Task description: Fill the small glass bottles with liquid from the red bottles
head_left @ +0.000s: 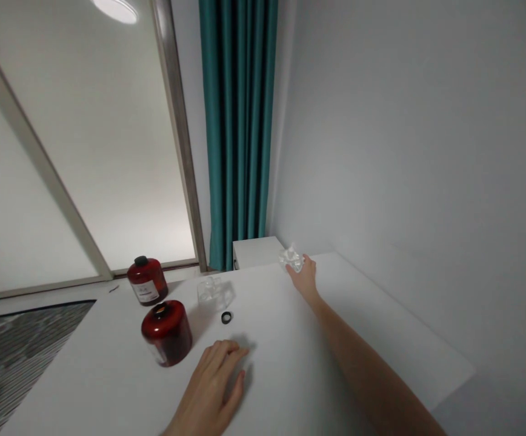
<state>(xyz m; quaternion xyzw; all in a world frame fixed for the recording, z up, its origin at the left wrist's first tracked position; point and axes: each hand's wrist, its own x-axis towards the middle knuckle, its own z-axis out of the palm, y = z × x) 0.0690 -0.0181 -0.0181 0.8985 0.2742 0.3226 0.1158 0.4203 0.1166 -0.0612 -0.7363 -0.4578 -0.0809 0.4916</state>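
Stretched toward the far edge of the white table, my right hand [303, 275] has its fingers closed round a clear, crinkled plastic-looking thing [291, 258]; its exact kind I cannot make out. My left hand [215, 384] is over the near part of the table, holding nothing, thumb apart from the fingers. Just left of it stands a red-brown bottle [167, 333] with an uncapped top. Behind that is a similar bottle [148, 281] with a dark cap and a white label. A black ring [226, 317] lies beyond my left hand, near a clear, see-through object [209, 289].
The white table [281, 363] runs along a grey wall on the right. Past its far edge are a white cabinet [258, 251] and a green curtain [240, 133]. Frosted sliding panels [85, 133] stand at the left, with a grey patterned rug [22, 345] on the floor.
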